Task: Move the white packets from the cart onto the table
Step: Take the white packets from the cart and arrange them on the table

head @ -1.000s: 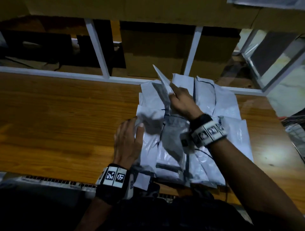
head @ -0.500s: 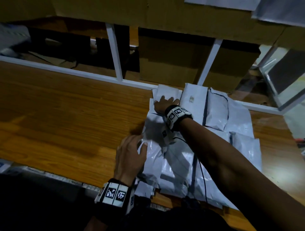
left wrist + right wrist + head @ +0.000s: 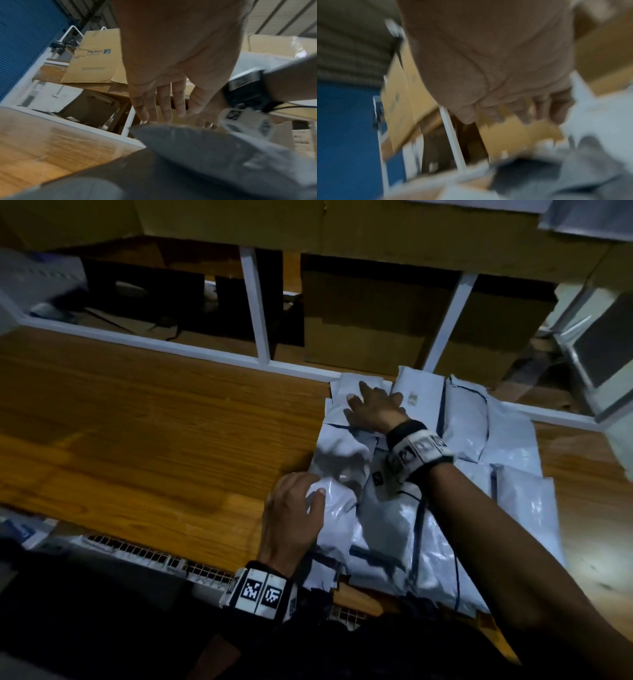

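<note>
Several white packets lie in an overlapping pile on the right half of the wooden table. My right hand lies flat with spread fingers on the packet at the pile's far left corner. The right wrist view is blurred and shows those fingers stretched out over white packets. My left hand rests on a crumpled packet at the pile's near left edge. Its fingers are straight, tips touching the packet.
A white frame rail runs along the table's far edge, with cardboard boxes behind it. A white grid edge sits below the table's near edge. A brown paper bag and a blue shutter stand further back.
The right hand held a packet up a second ago; it has laid it at the pile's far left and now presses flat on it. The left hand stayed at the pile's left edge.
</note>
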`<state>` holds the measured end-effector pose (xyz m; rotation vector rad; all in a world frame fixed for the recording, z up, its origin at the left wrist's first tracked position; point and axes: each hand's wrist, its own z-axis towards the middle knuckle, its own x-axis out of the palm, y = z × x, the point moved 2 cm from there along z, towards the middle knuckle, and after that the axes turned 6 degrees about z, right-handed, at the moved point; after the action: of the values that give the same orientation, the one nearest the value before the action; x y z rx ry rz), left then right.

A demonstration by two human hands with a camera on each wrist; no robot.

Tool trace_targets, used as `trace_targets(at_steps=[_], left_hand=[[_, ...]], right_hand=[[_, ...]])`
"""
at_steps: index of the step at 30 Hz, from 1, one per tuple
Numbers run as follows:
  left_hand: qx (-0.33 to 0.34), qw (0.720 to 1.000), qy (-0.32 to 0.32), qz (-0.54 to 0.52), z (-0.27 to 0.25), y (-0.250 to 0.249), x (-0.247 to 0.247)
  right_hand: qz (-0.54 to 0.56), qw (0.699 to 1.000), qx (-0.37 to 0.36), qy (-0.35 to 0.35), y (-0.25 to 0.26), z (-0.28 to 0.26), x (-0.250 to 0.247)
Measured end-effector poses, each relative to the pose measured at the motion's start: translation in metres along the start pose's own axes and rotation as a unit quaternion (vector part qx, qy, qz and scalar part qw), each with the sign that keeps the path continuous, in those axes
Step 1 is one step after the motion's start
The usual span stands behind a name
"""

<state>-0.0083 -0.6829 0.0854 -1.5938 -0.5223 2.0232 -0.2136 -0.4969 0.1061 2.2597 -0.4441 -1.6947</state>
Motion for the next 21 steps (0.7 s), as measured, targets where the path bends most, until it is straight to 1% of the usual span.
trace_targets(at_steps=[1,3,5,7,10,13,15,17,21], left_hand=[[0.003,1.000,-0.002,-0.004,-0.002,-0.001,0.000],[0.015,1.000,-0.013,-0.023,-0.006,-0.005,-0.002],[0.035,0.998,-0.023,-0.048,-0.013,-0.010,-0.004],[0.064,0.995,-0.029,-0.067,-0.022,-0.014,-0.003],[0.125,0.988,-0.015,-0.091,-0.038,-0.030,0.003],[0.180,0.978,0.007,-0.105,-0.049,-0.058,0.013],[0.215,0.969,0.024,-0.124,-0.055,-0.078,0.019],[0.251,0.957,0.038,-0.137,-0.060,-0.098,0.027],[0.299,0.938,0.054,-0.168,-0.075,-0.135,0.041]], right_hand=[[0.047,0.998,-0.027,-0.036,-0.002,-0.028,-0.008],[0.130,0.982,-0.080,-0.115,-0.013,-0.086,-0.015],[0.166,0.963,-0.121,-0.175,-0.029,-0.147,-0.014],[0.195,0.947,-0.137,-0.214,-0.046,-0.201,-0.004],[0.233,0.932,-0.110,-0.255,-0.068,-0.271,0.019],[0.248,0.923,-0.077,-0.285,-0.085,-0.328,0.036],[0.258,0.916,-0.047,-0.302,-0.100,-0.356,0.039],[0.254,0.907,-0.024,-0.335,-0.117,-0.379,0.036],[0.241,0.884,0.002,-0.400,-0.151,-0.419,0.030]])
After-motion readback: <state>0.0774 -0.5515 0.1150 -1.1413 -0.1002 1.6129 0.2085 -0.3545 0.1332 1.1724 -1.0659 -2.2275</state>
